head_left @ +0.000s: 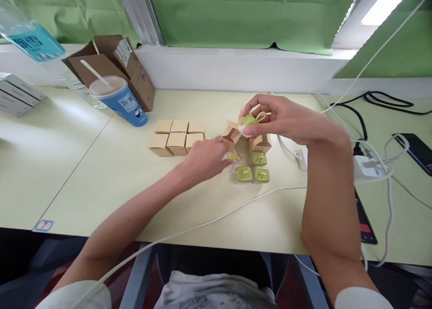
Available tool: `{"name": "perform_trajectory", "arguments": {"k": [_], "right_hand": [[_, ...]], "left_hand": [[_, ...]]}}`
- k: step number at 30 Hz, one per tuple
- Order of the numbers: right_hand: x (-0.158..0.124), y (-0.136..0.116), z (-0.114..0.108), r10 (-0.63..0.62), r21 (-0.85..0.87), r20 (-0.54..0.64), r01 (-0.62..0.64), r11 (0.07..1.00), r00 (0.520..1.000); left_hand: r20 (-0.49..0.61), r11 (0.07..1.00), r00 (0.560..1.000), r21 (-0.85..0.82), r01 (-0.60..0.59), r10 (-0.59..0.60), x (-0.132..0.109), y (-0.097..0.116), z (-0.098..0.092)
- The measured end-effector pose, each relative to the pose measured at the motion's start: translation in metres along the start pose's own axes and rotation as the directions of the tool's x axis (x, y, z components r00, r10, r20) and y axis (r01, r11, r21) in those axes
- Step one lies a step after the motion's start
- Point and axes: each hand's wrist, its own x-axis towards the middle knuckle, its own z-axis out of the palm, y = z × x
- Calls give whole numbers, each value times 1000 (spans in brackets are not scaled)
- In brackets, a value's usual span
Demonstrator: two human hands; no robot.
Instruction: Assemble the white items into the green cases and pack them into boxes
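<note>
My right hand (270, 115) is closed around a small green-lidded container (249, 120) with a yellowish loop, held tilted above the open small cardboard boxes. My left hand (209, 158) has its fingers curled against the left side of an open small cardboard box (231, 137), its thumb pointing right; its fingertips are partly hidden. Just right of that stands another open cardboard box (259, 143). Below them sit several clear containers with green lids, one of them a green-lidded container (261, 174). A small clear packet (234, 156) with a yellow spot lies by my left thumb.
Several closed small boxes (177, 141) stand in two rows left of my left hand. Farther left are a blue cup (123, 103) with a straw, a brown carton (141, 82) and a plastic bottle (37, 41). A white cable (216, 220) crosses the table; chargers and phones lie right.
</note>
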Motion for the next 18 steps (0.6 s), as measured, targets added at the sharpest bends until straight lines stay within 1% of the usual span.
{"name": "perform_trajectory", "arguments": {"k": [2, 4, 6, 8, 11, 15, 17, 18], "right_hand": [[-1, -2, -1, 10, 27, 13, -10, 1000, 1000], [-2, -4, -1, 22, 41, 19, -23, 999, 1000], [-2, -3, -2, 31, 50, 17, -32, 998, 999], [-1, -2, -2, 17, 79, 8, -18, 997, 1000], [-2, -1, -1, -55, 144, -6, 55, 988, 998], [-3, -6, 1, -148, 153, -16, 149, 977, 989], [-4, -9, 4, -190, 131, -34, 193, 972, 981], [-4, -10, 6, -209, 119, -40, 213, 970, 977]], "left_hand": [[65, 999, 998, -44, -9, 12, 3, 4, 13], [89, 994, 995, -103, -23, 32, 7, 2, 22], [93, 982, 993, -182, -55, 73, 8, -2, 23], [72, 954, 992, -291, -77, 102, 4, -9, 17], [-13, 910, 992, -397, -117, 122, -8, -20, -1], [-178, 890, 971, -400, -218, 158, -16, -31, -24], [-252, 849, 958, -470, -242, 134, -14, -34, -29], [-286, 814, 951, -523, -254, 113, -13, -35, -31]]}}
